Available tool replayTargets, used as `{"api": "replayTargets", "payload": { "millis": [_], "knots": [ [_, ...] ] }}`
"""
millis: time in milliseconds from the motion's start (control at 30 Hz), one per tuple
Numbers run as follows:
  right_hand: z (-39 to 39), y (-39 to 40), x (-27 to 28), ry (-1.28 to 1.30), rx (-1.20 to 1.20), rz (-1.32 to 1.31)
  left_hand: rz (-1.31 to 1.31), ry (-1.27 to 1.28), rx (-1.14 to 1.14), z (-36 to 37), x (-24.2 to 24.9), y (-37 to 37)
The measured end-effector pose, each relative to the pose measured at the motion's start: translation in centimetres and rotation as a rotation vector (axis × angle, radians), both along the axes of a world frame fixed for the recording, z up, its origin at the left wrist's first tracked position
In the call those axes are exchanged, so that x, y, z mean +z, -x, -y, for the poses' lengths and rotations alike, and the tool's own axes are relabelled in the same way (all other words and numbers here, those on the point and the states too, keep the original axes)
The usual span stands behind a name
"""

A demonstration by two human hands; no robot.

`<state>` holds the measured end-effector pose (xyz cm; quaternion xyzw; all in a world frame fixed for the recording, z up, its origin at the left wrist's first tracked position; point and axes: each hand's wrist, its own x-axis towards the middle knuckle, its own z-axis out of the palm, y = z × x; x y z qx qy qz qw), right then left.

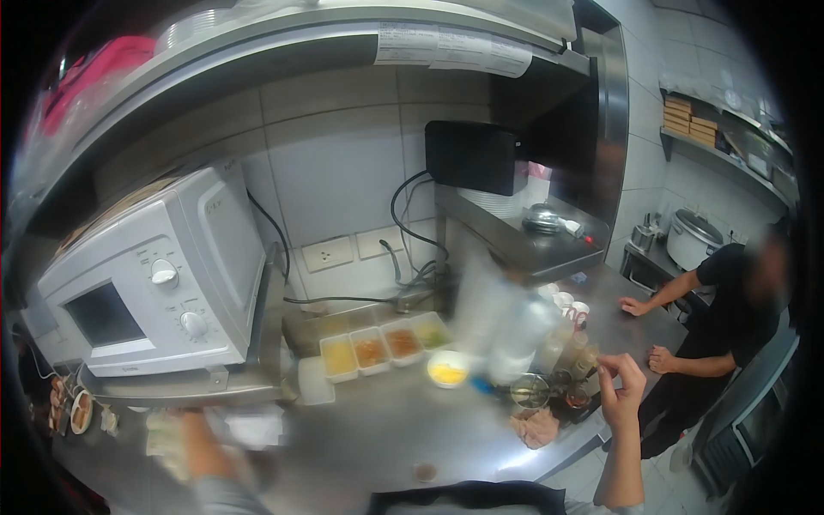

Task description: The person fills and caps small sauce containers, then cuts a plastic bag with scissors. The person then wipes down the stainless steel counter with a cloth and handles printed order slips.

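Observation:
My left hand (190, 421) reaches under the microwave shelf at the left of the counter. It is smeared by motion, and its fingers are hidden among a pale greenish cloth-like bundle (163, 438) and white sheets or bags (256, 426). At the right, my right hand (624, 388) is raised above the counter's edge with its fingers curled together; whether anything is between them I cannot make out. Close to it stand sauce bottles (585, 360), a glass bowl (530, 391) and a crumpled pinkish cloth (536, 427).
A white microwave (163, 275) sits on a shelf at left. Food tubs (372, 353) line the back, beside a yellow-filled bowl (447, 369). Blurred clear plastic (506, 318) hangs or stands mid-counter. A dark screen (472, 157) is above. A co-worker (730, 318) stands at right, hands on the counter.

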<state>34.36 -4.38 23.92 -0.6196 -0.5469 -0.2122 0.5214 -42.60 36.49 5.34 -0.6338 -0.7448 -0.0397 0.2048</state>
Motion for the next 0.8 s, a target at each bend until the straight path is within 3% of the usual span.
{"api": "replayTargets", "payload": {
  "millis": [333, 500, 567, 633, 667, 733, 800],
  "knots": [
    [-0.3, 0.2, 0.2, 0.011, -0.032, 0.075, -0.146, 0.009, -0.029, 3.4, 2.2, -1.0],
    [0.3, -0.8, 0.3, 0.012, -0.055, 0.094, -0.299, 0.0, -0.15, 11.0, 6.1, -9.1],
    [0.8, -1.5, 0.5, -0.007, -0.07, 0.099, -0.159, -0.056, -0.247, 14.6, 7.2, -13.8],
    [1.4, -2.4, 0.9, -0.027, -0.072, 0.089, 0.141, -0.138, -0.38, 18.2, 7.3, -17.9],
    [1.4, -3.1, 1.2, -0.041, -0.069, 0.091, 0.426, -0.138, -0.412, 19.5, 6.5, -18.9],
    [1.2, -4.6, 1.6, -0.044, -0.059, 0.079, 0.657, -0.159, -0.446, 23.2, 6.0, -22.0],
    [0.3, -6.6, 2.1, -0.014, -0.018, 0.043, 0.539, -0.213, -0.468, 27.3, 7.4, -25.0]
  ]
}}
